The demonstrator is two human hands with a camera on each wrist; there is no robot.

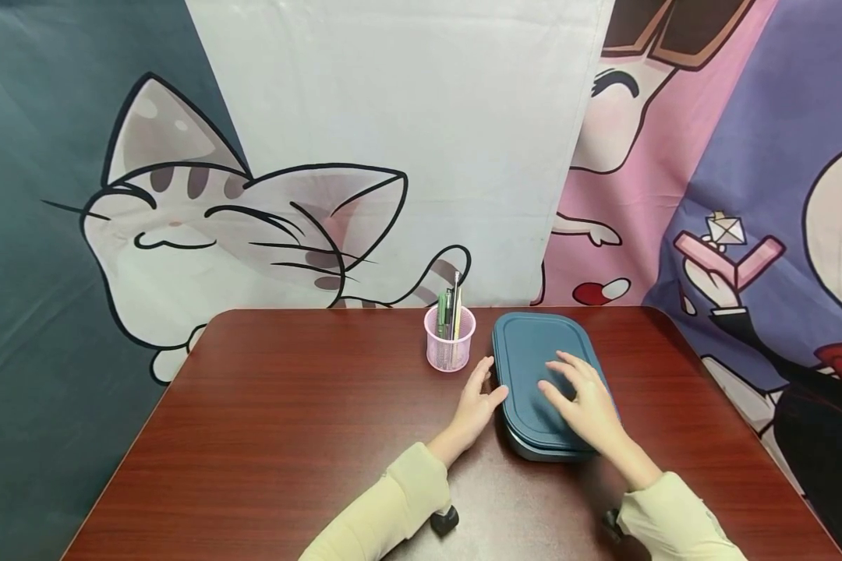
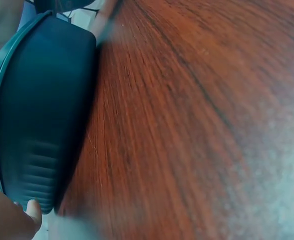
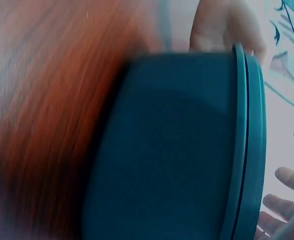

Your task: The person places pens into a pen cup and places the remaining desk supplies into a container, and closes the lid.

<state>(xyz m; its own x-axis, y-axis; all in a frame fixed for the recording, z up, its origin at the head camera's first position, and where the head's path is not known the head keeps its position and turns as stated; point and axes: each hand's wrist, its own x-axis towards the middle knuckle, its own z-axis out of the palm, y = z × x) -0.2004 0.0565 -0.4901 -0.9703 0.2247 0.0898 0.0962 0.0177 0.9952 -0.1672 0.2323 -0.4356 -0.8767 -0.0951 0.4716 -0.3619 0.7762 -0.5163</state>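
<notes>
A dark blue lidded box (image 1: 533, 343) with rounded corners lies flat on the table, its lid (image 3: 255, 125) seated on top. My left hand (image 1: 472, 413) is at the box's left side, thumb by the lid's edge and fingers extended. In the left wrist view, a fingertip (image 2: 34, 209) shows right at the ribbed side wall (image 2: 39, 165). Over the right half of the lid is my right hand (image 1: 589, 405), its fingers spread and nothing held. Seen from the right wrist, those fingers (image 3: 286, 205) stand beyond the lid's rim.
A pink mesh cup (image 1: 449, 354) of pens and pencils stands just left of the box, near the table's back edge. The brown wooden table (image 1: 288, 421) extends to the left. Behind it hangs a cloth backdrop (image 1: 393, 93) with cartoon figures.
</notes>
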